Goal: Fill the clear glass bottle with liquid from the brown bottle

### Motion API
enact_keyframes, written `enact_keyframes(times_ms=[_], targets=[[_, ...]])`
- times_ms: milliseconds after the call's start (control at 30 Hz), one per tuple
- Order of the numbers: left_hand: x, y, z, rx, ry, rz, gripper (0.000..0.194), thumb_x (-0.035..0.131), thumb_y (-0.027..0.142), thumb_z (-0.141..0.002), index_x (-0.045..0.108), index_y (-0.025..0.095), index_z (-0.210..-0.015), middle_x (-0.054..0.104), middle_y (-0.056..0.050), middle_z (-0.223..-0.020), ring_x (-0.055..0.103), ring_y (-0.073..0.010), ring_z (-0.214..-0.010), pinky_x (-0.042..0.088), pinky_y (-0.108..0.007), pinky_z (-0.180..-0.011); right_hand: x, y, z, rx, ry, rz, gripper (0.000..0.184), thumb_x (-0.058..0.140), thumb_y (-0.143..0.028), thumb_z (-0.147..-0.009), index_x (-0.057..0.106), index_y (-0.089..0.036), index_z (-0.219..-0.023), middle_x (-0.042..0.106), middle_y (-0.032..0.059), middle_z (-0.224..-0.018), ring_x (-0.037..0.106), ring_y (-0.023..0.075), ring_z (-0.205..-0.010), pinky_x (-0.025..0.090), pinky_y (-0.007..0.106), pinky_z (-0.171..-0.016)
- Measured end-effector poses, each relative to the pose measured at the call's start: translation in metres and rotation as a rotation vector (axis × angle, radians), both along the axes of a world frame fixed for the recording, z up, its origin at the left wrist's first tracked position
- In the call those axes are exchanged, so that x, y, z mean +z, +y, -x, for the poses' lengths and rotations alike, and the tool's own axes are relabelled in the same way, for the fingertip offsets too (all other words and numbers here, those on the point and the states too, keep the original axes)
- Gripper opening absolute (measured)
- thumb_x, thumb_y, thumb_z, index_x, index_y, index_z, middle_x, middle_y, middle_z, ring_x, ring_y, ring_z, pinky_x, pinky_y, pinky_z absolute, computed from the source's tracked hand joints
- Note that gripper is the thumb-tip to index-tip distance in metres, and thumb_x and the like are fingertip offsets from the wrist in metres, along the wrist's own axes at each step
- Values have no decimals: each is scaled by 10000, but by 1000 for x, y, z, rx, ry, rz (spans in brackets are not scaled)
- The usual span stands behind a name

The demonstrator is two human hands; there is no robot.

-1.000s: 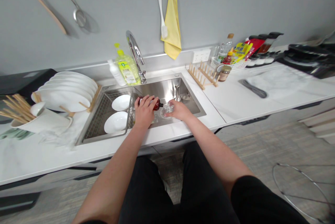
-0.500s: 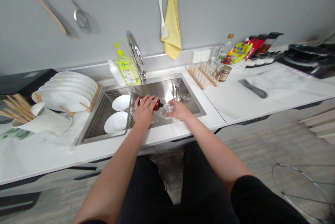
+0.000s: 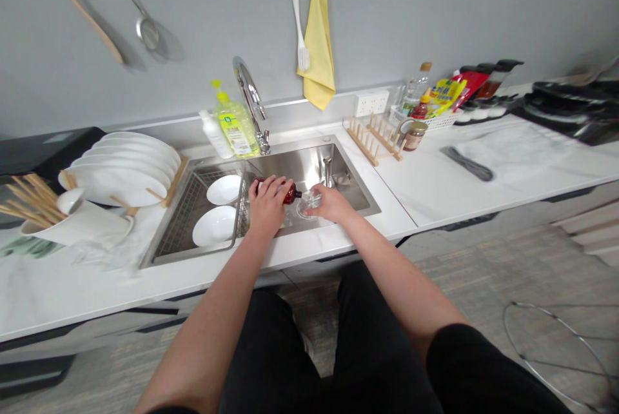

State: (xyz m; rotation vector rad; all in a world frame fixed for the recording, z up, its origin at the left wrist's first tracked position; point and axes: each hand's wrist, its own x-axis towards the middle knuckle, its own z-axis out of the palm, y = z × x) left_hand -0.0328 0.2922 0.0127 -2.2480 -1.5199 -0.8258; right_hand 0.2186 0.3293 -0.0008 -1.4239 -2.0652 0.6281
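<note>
Over the middle of the sink (image 3: 302, 166), the left hand (image 3: 267, 204) wraps a glossy reddish-brown bottle (image 3: 291, 193), tipped sideways, dark tip pointing right; right of the sink's middle, a transparent, colourless glass (image 3: 309, 202) is gripped by the right hand's (image 3: 333, 204) curled fingers.

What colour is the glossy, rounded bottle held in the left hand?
The glossy, rounded bottle is dark reddish-brown, as the head view shows best.
</note>
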Motion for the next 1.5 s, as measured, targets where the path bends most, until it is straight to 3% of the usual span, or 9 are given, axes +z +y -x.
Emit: enact_keyframes(times_ms=[1500], targets=[[4,-2,-3,9,-34,53,639,570,120,-1050,701,342,-1634,722,-92,-1660,573,-358,-1628,232,-644,-1423,-2,0,-1,6,18,-16,652,1081,-479,-738,744,-257,-1251,849,64,-1203,804,307,-1080,590,379,-945]])
